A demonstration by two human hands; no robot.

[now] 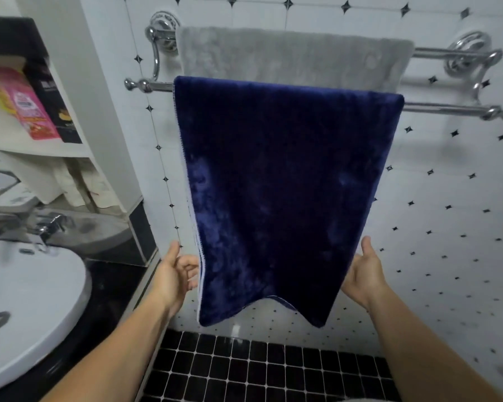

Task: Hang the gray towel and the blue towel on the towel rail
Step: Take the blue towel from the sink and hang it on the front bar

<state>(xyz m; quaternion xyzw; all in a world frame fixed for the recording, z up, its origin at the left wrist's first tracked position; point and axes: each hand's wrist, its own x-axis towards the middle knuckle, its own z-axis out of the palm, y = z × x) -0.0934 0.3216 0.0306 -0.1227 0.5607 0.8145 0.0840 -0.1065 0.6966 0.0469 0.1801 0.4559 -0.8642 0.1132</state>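
Observation:
A chrome double towel rail [447,109] is fixed to the white tiled wall. The gray towel [291,55] hangs over its rear bar. The blue towel [279,181] is draped over the front bar and hangs down in front of the gray one. My left hand [176,275] is beside the blue towel's lower left edge, fingers relaxed and spread. My right hand [363,275] is at the lower right edge, thumb up, fingers partly behind the cloth. Neither hand plainly grips the towel.
A white sink [26,303] with a chrome faucet [48,227] stands at the lower left on a dark counter. Shelves above it hold a pink box [26,108] and cloths. Black mosaic tiles [259,369] line the bottom of the wall.

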